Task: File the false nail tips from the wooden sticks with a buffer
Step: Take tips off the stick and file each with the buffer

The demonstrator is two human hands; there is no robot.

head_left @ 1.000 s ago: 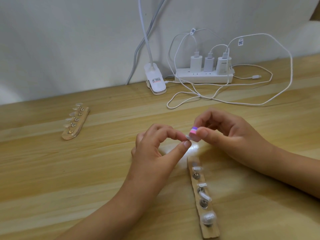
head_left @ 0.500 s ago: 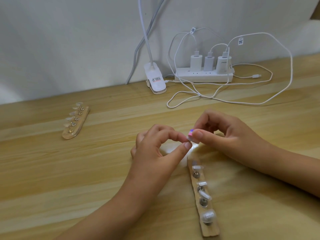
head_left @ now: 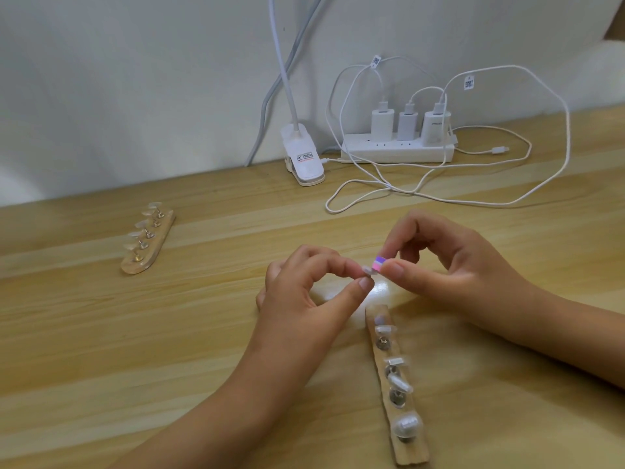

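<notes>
Two hands meet: left hand (head_left: 306, 296) pinches nail tip (head_left: 367, 270), right hand (head_left: 449, 265) pinches buffer (head_left: 378, 265); labels unreadable.

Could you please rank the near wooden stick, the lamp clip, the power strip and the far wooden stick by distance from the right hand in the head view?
From the right hand:
1. Near wooden stick, just below it.
2. Power strip, behind, by the wall.
3. Lamp clip, behind and leftward.
4. Far wooden stick, far left.

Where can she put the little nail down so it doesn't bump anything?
Bare table lies left of the left hand, below the far wooden stick. It is crowded by the near wooden stick and among the white cables at the power strip.
</notes>
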